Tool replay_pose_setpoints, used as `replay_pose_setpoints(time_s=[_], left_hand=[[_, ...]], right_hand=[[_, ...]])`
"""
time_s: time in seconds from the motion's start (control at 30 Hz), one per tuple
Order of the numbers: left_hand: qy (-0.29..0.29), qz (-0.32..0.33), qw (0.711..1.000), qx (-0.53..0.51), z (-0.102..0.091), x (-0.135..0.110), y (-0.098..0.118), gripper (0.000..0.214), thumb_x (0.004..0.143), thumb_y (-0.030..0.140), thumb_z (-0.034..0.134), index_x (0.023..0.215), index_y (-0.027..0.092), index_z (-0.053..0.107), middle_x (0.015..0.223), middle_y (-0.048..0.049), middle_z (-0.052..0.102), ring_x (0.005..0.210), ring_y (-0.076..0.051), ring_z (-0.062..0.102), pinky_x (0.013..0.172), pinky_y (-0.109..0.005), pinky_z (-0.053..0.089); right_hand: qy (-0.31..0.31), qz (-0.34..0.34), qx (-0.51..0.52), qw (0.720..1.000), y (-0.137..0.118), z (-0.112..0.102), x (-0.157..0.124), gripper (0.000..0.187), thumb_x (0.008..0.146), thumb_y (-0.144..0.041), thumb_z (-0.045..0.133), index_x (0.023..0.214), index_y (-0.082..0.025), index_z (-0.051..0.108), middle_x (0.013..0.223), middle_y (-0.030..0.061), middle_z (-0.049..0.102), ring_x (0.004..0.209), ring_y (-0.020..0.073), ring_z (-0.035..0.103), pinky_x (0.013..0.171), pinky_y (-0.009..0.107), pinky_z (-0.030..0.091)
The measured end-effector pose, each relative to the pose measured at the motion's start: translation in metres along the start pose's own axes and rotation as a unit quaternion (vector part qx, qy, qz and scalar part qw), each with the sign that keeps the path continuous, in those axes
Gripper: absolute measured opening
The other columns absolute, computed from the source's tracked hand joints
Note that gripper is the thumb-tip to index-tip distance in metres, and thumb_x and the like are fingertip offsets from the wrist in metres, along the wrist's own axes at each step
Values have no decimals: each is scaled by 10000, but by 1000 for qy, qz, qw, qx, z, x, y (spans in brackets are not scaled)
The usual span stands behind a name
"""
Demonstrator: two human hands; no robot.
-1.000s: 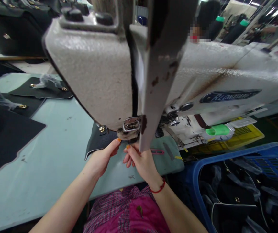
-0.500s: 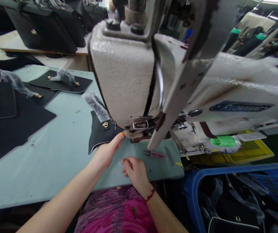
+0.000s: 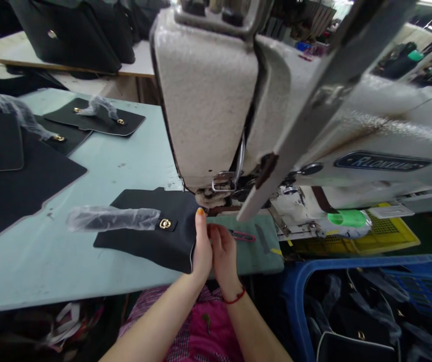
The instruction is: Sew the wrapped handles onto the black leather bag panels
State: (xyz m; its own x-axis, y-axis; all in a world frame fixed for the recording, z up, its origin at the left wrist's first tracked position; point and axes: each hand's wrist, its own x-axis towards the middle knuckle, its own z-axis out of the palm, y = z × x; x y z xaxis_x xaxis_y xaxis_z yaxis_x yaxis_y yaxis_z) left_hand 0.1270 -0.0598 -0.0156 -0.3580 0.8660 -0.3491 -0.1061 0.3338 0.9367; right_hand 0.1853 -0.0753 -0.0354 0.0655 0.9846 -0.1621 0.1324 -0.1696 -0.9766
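A black leather bag panel (image 3: 140,246) lies on the pale green table, its right end under the presser-foot area of the sewing machine (image 3: 208,100). On it are a gold fitting (image 3: 165,224) and a handle wrapped in clear plastic (image 3: 113,219). My left hand (image 3: 202,251) grips the panel's right edge, thumb on top and the edge bent up. Right beside it is my right hand (image 3: 224,256), its fingers curled together close to that edge; whatever they hold is hidden. Pink-handled thread snips (image 3: 245,236) lie just beyond my right fingers.
More black panels with wrapped handles (image 3: 98,118) lie at the left of the table (image 3: 68,266). Black bags (image 3: 72,40) stand on a bench behind. At the lower right, a blue basket (image 3: 298,291) holds similar pieces, near a yellow crate (image 3: 397,236).
The panel has turned, and its wrapped handle now points left instead of up and away. My left hand has moved right along it, and my right hand has come up beside the left.
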Motion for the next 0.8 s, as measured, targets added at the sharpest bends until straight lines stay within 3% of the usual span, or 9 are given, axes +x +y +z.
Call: replay_pose_setpoints(time_s=[0.07,0.13,0.27,0.33,0.4,0.53,0.63,0.7,0.8], left_hand=[[28,30,999,16,-16,-15,-14,595,815,683,475,1093,177,617,1090,-125,663,1107,-291,600,932,-402,497],[39,81,994,55,-47,-37,-41,501,801,550,612,1153,195,577,1160,-121,627,1142,-283,576,1034,-413,431],[71,152,974,151,-147,-58,-84,454,911,400,475,1340,279,385,1261,-121,497,1122,-296,542,938,-470,477],[69,235,937,248,-189,-40,-75,480,915,357,467,1375,262,368,1295,-146,461,1173,-337,492,990,-539,421],[0,327,868,374,-208,-4,-47,517,926,338,449,1424,241,349,1358,-168,437,1283,-380,406,1065,-600,320],[-208,467,716,475,-190,82,18,761,919,429,477,1543,223,92,1549,-181,270,1424,-391,260,1112,-565,297],[-315,501,631,502,-165,117,43,888,840,625,520,1542,215,162,1504,-181,379,1364,-392,379,1092,-513,349],[-334,492,604,531,-156,118,49,959,776,728,512,1527,194,243,1427,-191,474,1268,-388,489,1050,-485,399],[-293,474,589,585,-152,97,52,1012,754,766,487,1523,151,253,1306,-198,560,1130,-357,583,946,-435,474]], right_hand=[[34,-11,7,999,-20,-7,3,308,946,-421,430,850,-190,610,854,67,656,773,177,595,648,241,472],[24,-24,0,999,-39,-9,5,365,948,-463,430,752,-190,570,744,40,599,700,161,553,628,234,451],[-66,-50,-36,996,-60,3,10,451,929,-514,474,617,-193,418,576,-32,367,557,105,380,507,217,305],[-67,-61,-56,994,-62,12,12,465,922,-485,497,587,-190,367,560,-43,317,538,90,328,491,228,238],[-46,-66,-71,994,-60,19,13,474,925,-448,496,563,-188,332,547,-47,293,524,83,304,492,241,205],[-28,-71,-87,993,-52,21,12,496,923,-443,490,545,-190,295,536,-50,264,507,79,276,495,253,185],[-41,-73,-82,993,-50,17,12,493,929,-450,476,551,-191,296,541,-49,261,508,79,269,493,252,182],[-51,-76,-72,993,-50,12,12,483,931,-447,474,559,-189,306,550,-49,261,514,79,268,495,250,183],[-75,-68,-65,993,-53,3,14,473,924,-440,487,562,-187,319,560,-46,266,530,81,272,498,244,192]])
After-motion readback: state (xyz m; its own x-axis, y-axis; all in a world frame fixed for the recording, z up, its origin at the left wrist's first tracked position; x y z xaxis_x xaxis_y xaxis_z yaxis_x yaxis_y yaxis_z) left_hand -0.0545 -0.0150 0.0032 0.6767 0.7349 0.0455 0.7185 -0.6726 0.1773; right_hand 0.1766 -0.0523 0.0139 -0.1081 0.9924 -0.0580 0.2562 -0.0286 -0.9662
